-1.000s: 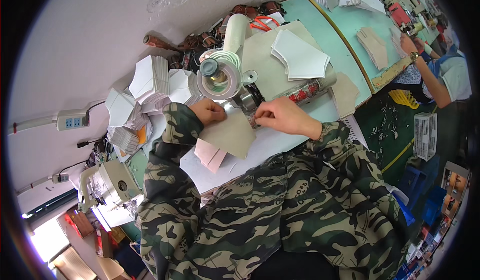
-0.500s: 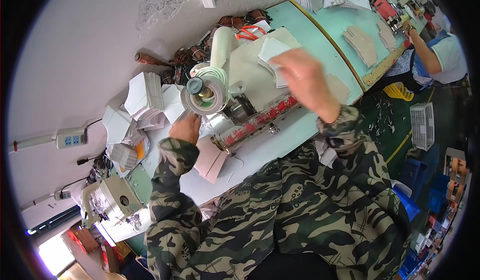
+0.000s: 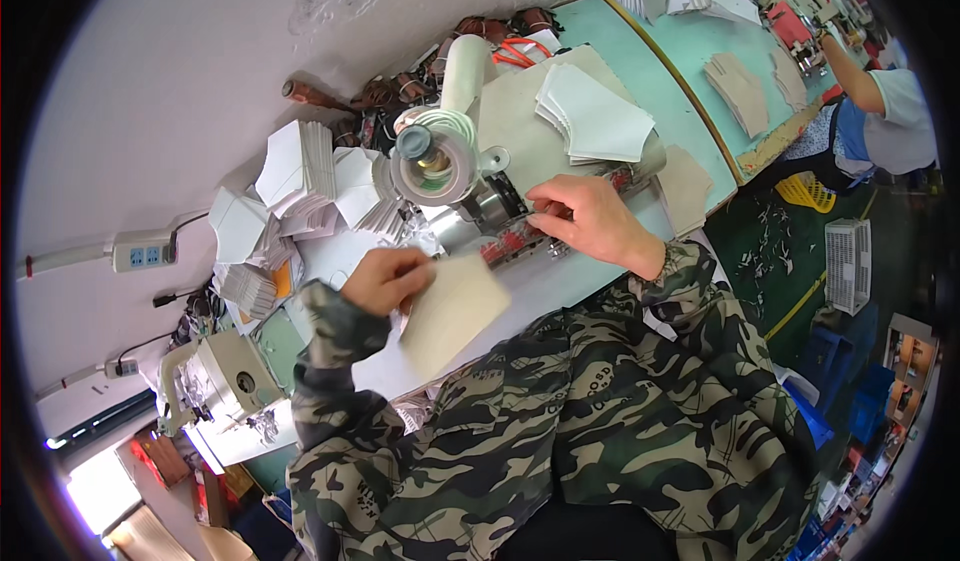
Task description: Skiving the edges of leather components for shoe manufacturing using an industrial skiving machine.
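My left hand pinches the edge of a cream, flat cut piece, blurred by motion, which tilts over the front of the worktable. To its right, my right hand is at the front of a skiving-type machine with a round guard and a red, worn front bar. Its thumb and forefinger are a little apart, with nothing visible between them. Behind this hand, a fanned stack of white cut pieces lies on the machine's beige plate.
More stacks of white pieces stand left of the machine by the wall. Red-handled scissors lie behind it. Beige pieces rest at the right. A second machine stands at left; a co-worker sits at far right.
My right hand has come down from above the white stack to the machine's front. My left hand has moved toward me from beside the machine and now holds the cream piece.
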